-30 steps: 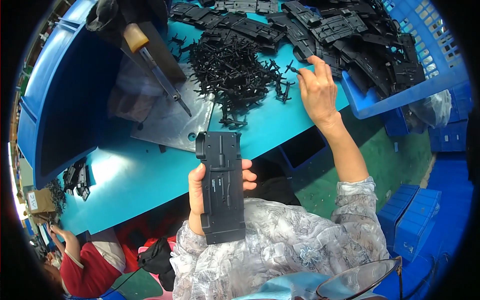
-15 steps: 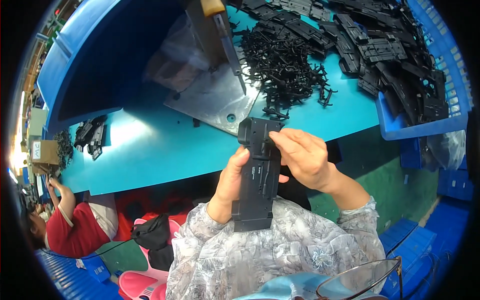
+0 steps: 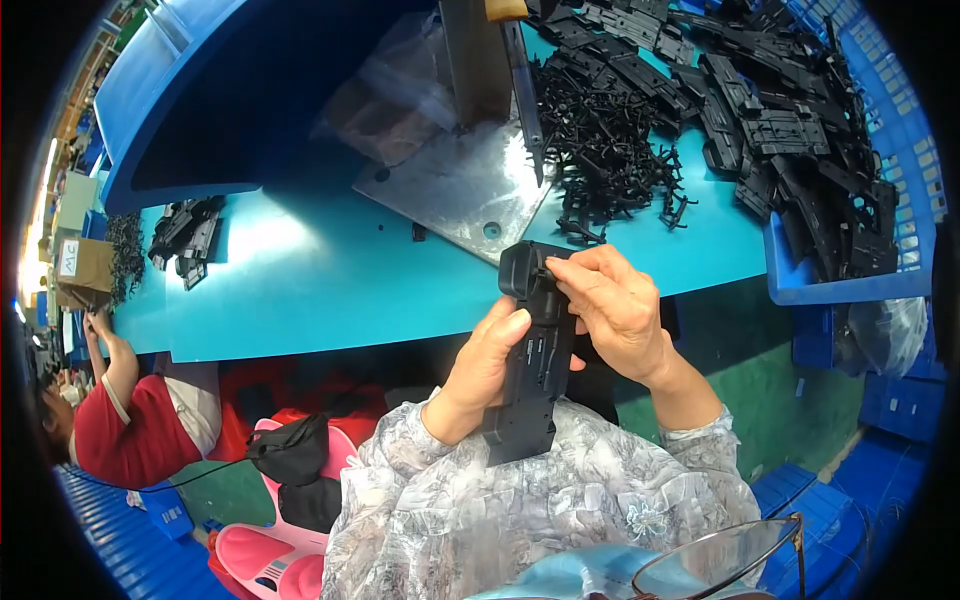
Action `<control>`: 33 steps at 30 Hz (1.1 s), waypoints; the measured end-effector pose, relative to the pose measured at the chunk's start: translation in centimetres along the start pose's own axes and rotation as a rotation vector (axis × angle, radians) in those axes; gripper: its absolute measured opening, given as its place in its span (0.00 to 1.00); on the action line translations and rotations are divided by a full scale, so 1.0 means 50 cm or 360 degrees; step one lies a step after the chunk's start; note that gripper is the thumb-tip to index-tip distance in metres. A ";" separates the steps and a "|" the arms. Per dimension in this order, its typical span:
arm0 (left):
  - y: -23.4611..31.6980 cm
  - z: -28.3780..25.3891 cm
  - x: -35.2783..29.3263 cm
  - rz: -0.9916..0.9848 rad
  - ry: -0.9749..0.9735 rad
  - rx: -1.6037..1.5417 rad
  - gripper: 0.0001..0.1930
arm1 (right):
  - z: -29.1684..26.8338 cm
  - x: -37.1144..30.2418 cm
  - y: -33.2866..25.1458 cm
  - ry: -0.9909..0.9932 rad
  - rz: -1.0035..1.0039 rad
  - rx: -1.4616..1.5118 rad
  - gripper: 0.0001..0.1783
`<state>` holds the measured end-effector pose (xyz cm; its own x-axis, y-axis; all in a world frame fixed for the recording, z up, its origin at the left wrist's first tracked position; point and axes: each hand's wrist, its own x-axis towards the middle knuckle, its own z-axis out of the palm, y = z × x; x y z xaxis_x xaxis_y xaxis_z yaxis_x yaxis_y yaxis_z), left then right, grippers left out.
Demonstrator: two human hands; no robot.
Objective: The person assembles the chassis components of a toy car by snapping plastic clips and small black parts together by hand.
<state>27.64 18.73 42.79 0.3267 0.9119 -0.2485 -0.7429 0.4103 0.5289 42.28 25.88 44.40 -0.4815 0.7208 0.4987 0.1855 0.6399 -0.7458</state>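
Observation:
A long black plastic housing (image 3: 530,375) stands nearly upright just off the table's front edge, its lower end near my patterned top. My left hand (image 3: 482,362) grips its side, thumb lying along the left edge. At the housing's upper end my right hand (image 3: 618,312) is closed in a pinch against the right side. Whatever sits between those fingertips is too small to make out. Beyond the hands lies a heap of small black branched plastic pieces (image 3: 612,150). Left of that heap, a metal plate (image 3: 450,205) rests on the table.
A metal upright with a blade-like arm (image 3: 530,110) rises from the plate. Many black housings (image 3: 790,130) fill a blue crate (image 3: 850,285) at the right. A large blue bin (image 3: 150,185) curves over the table's left. Another person (image 3: 140,430) sits at the far left beside a cardboard box (image 3: 85,268).
The view has shifted, so the table things appear farther right. The housing has turned slightly in my left hand, its upper end angled more. My right hand still pinches near its top.

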 end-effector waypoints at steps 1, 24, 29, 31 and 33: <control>0.000 -0.005 0.000 -0.0003 0.0003 -0.0007 0.29 | 0.000 0.003 0.000 -0.0022 0.0013 -0.0016 0.15; -0.008 0.007 -0.002 0.0477 0.0368 0.0253 0.20 | 0.033 0.011 0.001 0.0013 0.0041 -0.0143 0.14; 0.011 -0.006 -0.001 0.0426 0.0462 0.0220 0.17 | 0.044 0.004 0.008 -0.0046 -0.0022 -0.0003 0.16; 0.005 -0.007 0.006 0.0596 0.0551 0.0392 0.15 | 0.042 -0.003 0.012 0.0005 0.0109 0.0134 0.17; 0.003 -0.011 0.004 0.0586 0.0548 0.0397 0.15 | 0.041 -0.012 0.016 0.0105 0.0365 0.0410 0.17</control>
<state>27.25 18.97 42.38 -0.1687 0.9561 -0.2397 -0.5978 0.0941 0.7961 40.96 25.39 42.59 -0.3945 0.8590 0.3262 0.0562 0.3769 -0.9245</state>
